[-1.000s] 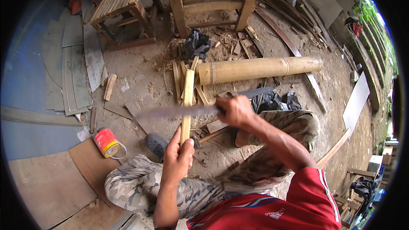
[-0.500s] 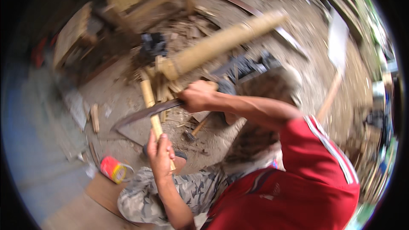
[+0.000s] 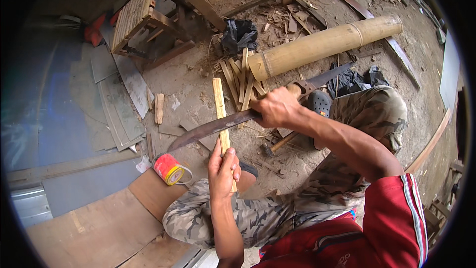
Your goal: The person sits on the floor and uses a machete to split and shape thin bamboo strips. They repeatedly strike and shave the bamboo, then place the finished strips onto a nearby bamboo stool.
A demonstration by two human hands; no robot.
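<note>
My left hand [image 3: 221, 171] is closed around the lower end of a pale bamboo strip [image 3: 218, 100], which stands nearly upright. My right hand [image 3: 277, 106] grips a machete by its wooden handle, part of which shows past the fist. The long dark machete blade [image 3: 198, 132] points left and crosses the strip above my left fingers. Whether its edge cuts into the strip, I cannot tell. Beyond my hands a thick bamboo pole [image 3: 327, 44] lies beside several split bamboo strips [image 3: 242, 82] on the ground.
A handsaw [image 3: 329, 75] lies just past my right hand. A hammer [image 3: 280, 144] rests on the ground near my foot. To the left sits a red and yellow can [image 3: 168, 168]. Bamboo-topped wooden furniture [image 3: 134, 17] and a black plastic bag [image 3: 239, 34] are farther back.
The view has swung, so the scene sits farther right in the picture and is sharper. Both hands keep their holds; the bamboo strip looks more upright, with the machete still across it.
</note>
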